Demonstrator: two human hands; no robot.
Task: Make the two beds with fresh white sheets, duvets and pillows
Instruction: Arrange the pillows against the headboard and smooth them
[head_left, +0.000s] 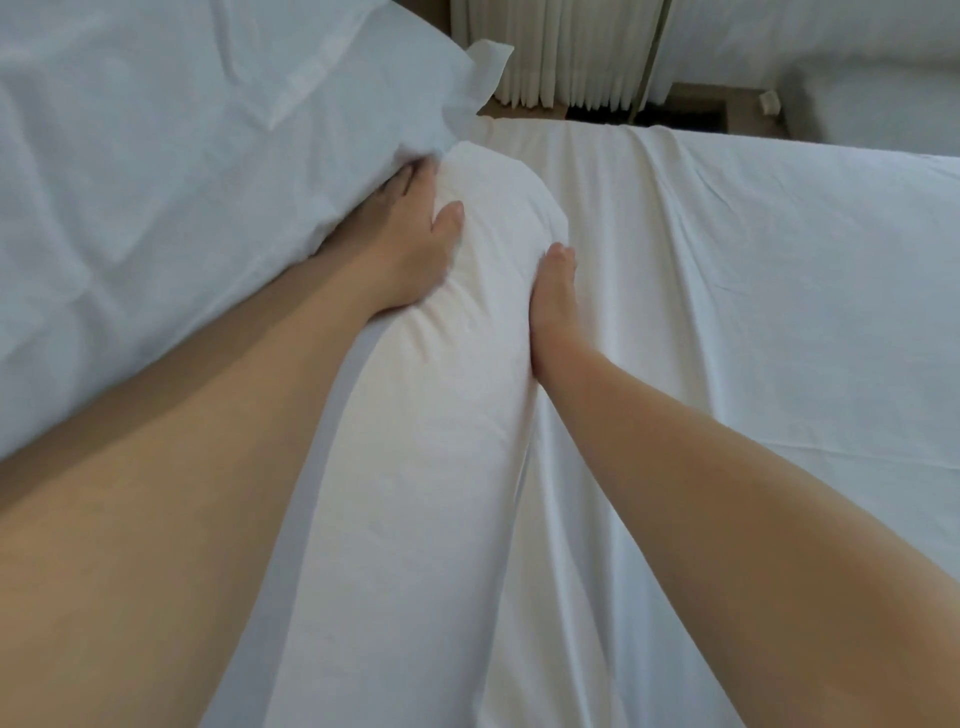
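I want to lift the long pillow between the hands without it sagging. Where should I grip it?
Probably by its two long flanks near the middle, one hand from each side. The pillow lies lengthwise, plump and rounded, and the left hand and right hand flank its far end.

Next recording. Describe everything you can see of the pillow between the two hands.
The pillow is long, plump and white, in smooth, lightly creased cloth, with a rounded far end. It lies lengthwise on the white sheet, running away from the camera. The left hand presses its left side, thumb on top, fingertips hidden under a second pillow that touches it there. The right hand presses flat against its right side. Its near end runs out of view.
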